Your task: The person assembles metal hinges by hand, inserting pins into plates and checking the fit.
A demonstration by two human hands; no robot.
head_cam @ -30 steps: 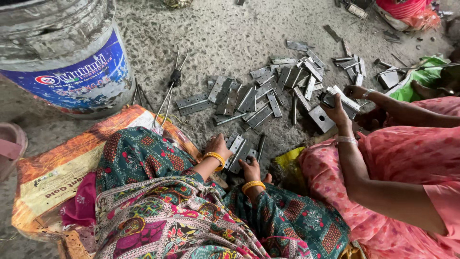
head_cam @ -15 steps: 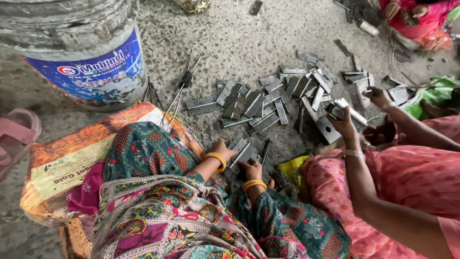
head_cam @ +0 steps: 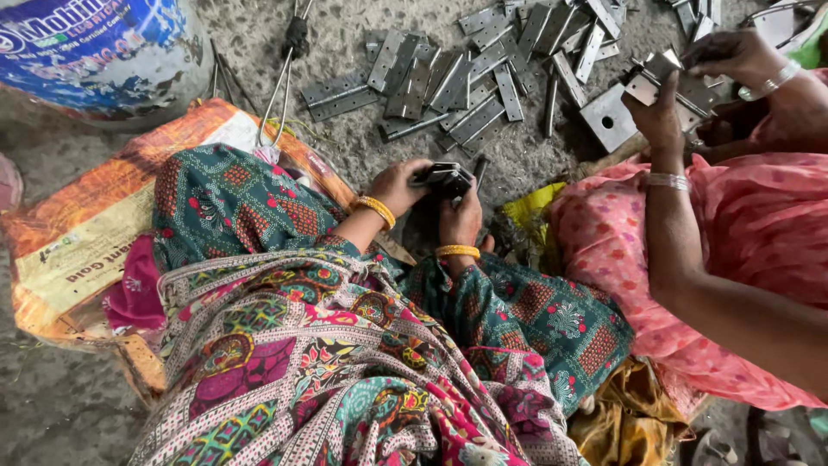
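Both hands (head_cam: 431, 194) now lifted, gripping metal piece (head_cam: 444, 179) — hinge pile (head_cam: 466, 82) beyond, co-worker's hand (head_cam: 660, 116) right.

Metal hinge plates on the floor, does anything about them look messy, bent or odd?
The hinge plates lie in a loose, overlapping heap on the rough floor, pointing every way, not stacked. None looks clearly bent. The left hand and right hand hold one dark folded hinge between them.
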